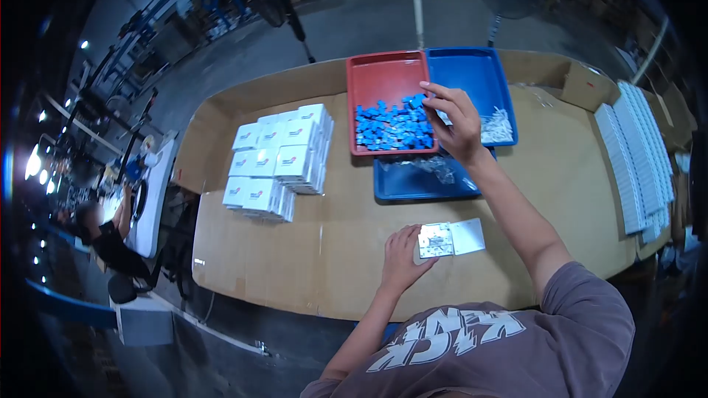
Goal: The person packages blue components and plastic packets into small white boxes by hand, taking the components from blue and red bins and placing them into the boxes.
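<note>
My left hand point(403, 256) rests on the cardboard surface with its fingers on the left edge of a small white box point(435, 240). The box lies open, its lid point(467, 236) folded out to the right, and white and metallic-looking parts show inside. My right hand point(459, 125) is raised over the border of the red tray point(366, 74) and the upper blue tray point(468, 70). Its thumb and fingers are bent together, and a small blue piece point(418, 100) shows at the fingertips. Below it, a pile of small blue pieces point(391, 127) fills the near part of the red tray.
Stacked white boxes point(262, 162) with printed logos stand at left. Small white parts point(497, 127) lie in the upper blue tray; a lower blue tray point(402, 186) holds clear plastic bags. White ribbed panels point(627, 162) lean at right. A person point(110, 239) sits at another table, far left.
</note>
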Demonstrator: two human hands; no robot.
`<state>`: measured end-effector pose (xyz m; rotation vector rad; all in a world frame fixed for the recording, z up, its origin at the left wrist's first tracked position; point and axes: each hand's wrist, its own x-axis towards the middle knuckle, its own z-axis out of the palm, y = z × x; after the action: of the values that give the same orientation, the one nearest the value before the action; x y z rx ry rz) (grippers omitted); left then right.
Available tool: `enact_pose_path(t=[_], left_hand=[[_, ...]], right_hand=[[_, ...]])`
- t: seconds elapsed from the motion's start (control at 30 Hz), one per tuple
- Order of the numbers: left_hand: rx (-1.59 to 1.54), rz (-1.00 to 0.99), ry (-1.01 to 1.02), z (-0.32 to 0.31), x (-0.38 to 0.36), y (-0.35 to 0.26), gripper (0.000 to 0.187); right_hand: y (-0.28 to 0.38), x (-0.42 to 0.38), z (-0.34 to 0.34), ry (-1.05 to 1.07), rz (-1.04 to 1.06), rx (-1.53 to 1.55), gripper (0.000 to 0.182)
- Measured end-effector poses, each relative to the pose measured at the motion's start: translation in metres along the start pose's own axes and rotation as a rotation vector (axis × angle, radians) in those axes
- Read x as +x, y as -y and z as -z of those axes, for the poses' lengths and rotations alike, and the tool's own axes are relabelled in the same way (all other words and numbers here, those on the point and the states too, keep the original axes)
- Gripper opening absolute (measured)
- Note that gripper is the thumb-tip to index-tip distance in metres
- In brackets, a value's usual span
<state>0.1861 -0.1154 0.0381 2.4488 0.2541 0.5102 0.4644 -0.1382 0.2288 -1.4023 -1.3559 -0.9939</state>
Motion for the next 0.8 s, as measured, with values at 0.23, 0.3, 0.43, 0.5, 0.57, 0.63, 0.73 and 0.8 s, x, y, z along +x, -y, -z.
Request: enact_pose_path(t=[0.23,0.3,0.43,0.5,0.57,0.63,0.73,0.8], left_hand=[[-0.002,-0.049,-0.002,-0.003,-0.001,-0.001,0.082],[-0.029,-0.040,0.006,-0.003,0.001,-0.001,0.084],[-0.110,0.011,0.008,-0.003,0.002,-0.010,0.089],[-0.095,0.026,0.019,-0.004,0.000,-0.012,0.090],[-0.078,0.036,0.020,-0.008,-0.004,-0.012,0.089],[-0.057,0.039,0.013,-0.014,-0.010,-0.010,0.087],[-0.042,0.056,-0.005,-0.019,-0.014,-0.011,0.085],[-0.025,0.058,-0.011,-0.021,-0.014,-0.011,0.084]], right_hand=[[0.020,-0.002,0.084,-0.056,0.030,-0.102,0.030],[0.025,-0.001,0.096,-0.072,0.039,-0.116,0.030],[0.033,0.000,0.111,-0.101,0.010,-0.095,0.028],[0.038,0.003,0.115,-0.130,-0.014,-0.057,0.027],[0.046,0.003,0.120,-0.134,-0.150,0.013,0.028],[0.051,-0.002,0.120,-0.181,-0.309,0.176,0.028],[0.060,-0.010,0.120,-0.381,-0.947,0.848,0.027],[0.061,-0.014,0.120,-0.427,-1.053,1.127,0.029]])
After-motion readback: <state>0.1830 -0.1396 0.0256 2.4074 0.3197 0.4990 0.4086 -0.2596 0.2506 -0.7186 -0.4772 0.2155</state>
